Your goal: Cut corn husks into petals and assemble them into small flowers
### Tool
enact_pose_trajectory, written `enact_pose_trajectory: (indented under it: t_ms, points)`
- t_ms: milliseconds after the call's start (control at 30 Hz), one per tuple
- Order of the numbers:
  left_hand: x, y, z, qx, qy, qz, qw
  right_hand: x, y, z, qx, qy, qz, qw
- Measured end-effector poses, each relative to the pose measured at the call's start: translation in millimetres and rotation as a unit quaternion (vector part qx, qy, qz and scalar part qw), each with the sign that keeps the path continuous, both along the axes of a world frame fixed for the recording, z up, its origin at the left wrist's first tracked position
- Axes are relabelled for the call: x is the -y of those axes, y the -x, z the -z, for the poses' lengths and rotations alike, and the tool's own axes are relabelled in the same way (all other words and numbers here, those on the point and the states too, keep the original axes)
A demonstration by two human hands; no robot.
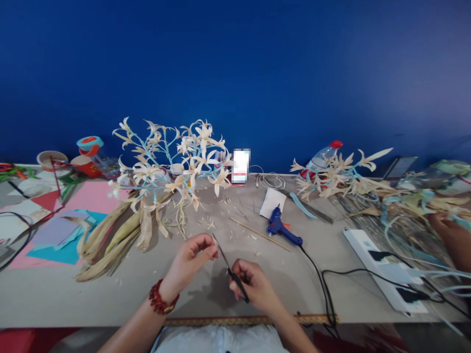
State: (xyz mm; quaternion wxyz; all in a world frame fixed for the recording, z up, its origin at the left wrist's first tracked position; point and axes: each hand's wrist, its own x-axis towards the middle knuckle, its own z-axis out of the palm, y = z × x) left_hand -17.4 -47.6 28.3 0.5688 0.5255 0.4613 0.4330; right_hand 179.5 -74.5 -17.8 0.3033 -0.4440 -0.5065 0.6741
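While the right hand (253,284) in the lower centre of the frame is closed around the black handles of the scissors (230,267), the thin blades point up and to the left, and their tip reaches the fingertips of the left hand (191,255). The left thumb and fingers are pinched together there; what sits between them is too small and too covered to make out. Whether the blades are open or shut, I cannot tell. A red bead bracelet (162,299) is on the left wrist. Above the hands, on the grey table (55,299), there is a branch of cream flowers (172,157) with pale blue stems, and dried corn husks (110,240) lie at its lower left. A blue glue gun (283,230) lies right of centre, and its black cable runs down to the table edge. At the right edge another person's hand (452,235) is cut off by the frame.
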Motion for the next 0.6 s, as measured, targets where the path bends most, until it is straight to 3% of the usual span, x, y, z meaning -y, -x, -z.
enact_pose_trajectory:
  t_ms: [433, 600]
  points:
    - [-1.8, 0.9, -5.6, 0.029, 0.004, 0.01, 1.0, -2.1, 0.0, 1.3, -0.013, 0.009, 0.02, 1.0]
    - [-2.8, 5.7, -5.1, 0.067, -0.01, 0.059, 0.996, -7.9, -3.9, -8.0, -0.016, 0.0, 0.026, 1.0]
